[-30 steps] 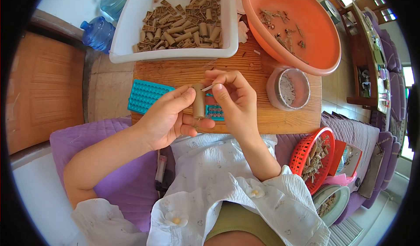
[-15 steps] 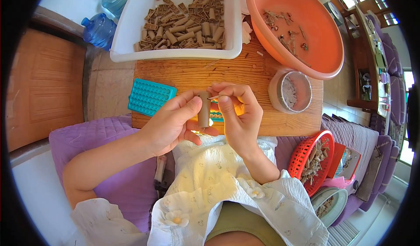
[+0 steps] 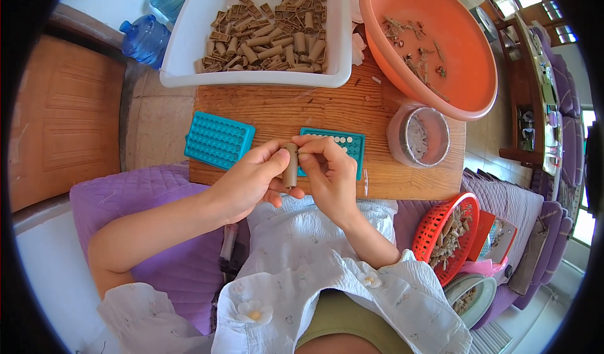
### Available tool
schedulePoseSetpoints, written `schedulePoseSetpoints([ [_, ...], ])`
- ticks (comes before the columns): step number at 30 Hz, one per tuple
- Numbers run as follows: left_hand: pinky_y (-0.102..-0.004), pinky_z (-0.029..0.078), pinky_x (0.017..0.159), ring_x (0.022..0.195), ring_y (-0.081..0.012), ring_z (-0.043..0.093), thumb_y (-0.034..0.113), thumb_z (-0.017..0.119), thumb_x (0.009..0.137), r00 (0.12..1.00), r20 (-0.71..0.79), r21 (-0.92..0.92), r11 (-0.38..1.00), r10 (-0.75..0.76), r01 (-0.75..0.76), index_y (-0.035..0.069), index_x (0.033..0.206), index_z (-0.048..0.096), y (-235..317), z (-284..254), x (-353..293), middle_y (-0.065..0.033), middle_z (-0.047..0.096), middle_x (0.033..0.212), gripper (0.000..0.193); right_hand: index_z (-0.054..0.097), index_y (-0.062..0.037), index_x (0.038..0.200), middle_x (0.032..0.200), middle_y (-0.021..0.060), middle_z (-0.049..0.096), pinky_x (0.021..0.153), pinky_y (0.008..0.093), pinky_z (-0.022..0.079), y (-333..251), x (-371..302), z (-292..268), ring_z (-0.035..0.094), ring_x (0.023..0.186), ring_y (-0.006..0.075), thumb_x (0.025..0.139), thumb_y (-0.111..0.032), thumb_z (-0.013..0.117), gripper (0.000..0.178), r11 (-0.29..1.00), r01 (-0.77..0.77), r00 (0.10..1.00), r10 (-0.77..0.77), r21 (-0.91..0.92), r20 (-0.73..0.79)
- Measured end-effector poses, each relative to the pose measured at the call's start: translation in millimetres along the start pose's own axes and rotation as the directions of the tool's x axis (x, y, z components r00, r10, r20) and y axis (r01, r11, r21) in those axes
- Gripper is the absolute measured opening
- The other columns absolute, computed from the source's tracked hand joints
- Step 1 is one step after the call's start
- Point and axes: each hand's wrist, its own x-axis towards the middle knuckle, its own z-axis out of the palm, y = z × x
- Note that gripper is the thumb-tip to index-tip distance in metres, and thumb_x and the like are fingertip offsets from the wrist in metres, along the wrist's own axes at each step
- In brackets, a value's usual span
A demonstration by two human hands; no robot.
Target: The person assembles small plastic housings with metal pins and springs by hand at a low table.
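My left hand (image 3: 255, 174) holds a brown cylindrical tube (image 3: 290, 165) upright between thumb and fingers, in front of my lap at the table's near edge. My right hand (image 3: 328, 176) is closed in a pinch at the tube's right side, near its top. A small thin stick-like piece (image 3: 300, 153) shows between its thumb and forefinger, its tip against the tube; the rest is hidden. Beyond my right hand lies a teal tray (image 3: 358, 146) with small white round pieces in some hollows. A second teal tray (image 3: 220, 139) of hollows lies left of my hands.
On the wooden table (image 3: 277, 112) stand a white bin (image 3: 258, 79) of brown tubes and flat pieces, an orange basin (image 3: 465, 58) with scraps, and a clear tub (image 3: 395, 134) of pale bits. A red basket (image 3: 428, 228) of dried pieces sits at my right.
The right hand has moved in against the tube, bringing the thin piece to its side. A bright yellow-orange glow behind my hands is gone, and the tray there shows plainly.
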Motion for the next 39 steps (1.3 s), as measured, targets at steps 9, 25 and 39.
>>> schedulePoseSetpoints([
  [9,-0.0205,0.044,0.051,0.074,-0.0153,0.059,0.031,0.034,0.093,0.971,0.219,0.017,0.996,-0.093,0.092,0.009,0.126,0.027,-21.5,3.5,9.4,-0.007,0.052,0.094,0.04,0.052,-0.003,0.101,0.093,0.0112,0.054,0.076,0.0348,0.039,-11.6,9.1,-56.7,0.05,0.084,0.0292,0.074,0.004,0.051,0.028,0.988,0.137,0.855,-0.08,-0.075,0.512],
  [25,-0.03,0.045,0.069,0.08,-0.0172,0.057,0.009,0.05,0.084,0.596,-0.017,0.874,0.301,0.803,-0.381,0.008,0.12,0.039,88.6,-60.5,86.8,-0.0099,0.06,0.089,0.038,0.061,-0.0018,0.083,0.068,0.0173,0.058,0.055,0.0348,0.045,-23.3,-95.9,-352.5,0.058,0.06,0.0286,0.071,-0.008,0.054,0.015,0.112,-0.316,0.798,0.568,-0.942,-0.2],
  [39,-0.0397,0.045,0.077,0.092,-0.0324,0.054,0.001,0.056,0.075,0.802,0.188,0.975,-0.209,0.568,-0.08,0.0,0.101,0.051,154.2,-95.7,224.8,-0.0145,0.058,0.096,0.026,0.057,-0.0002,0.092,0.077,0.0132,0.06,0.06,0.0306,0.046,-68.4,123.6,-268.6,0.059,0.066,0.0224,0.075,-0.007,0.057,0.018,0.392,-0.062,0.997,-0.016,-0.918,-0.074],
])
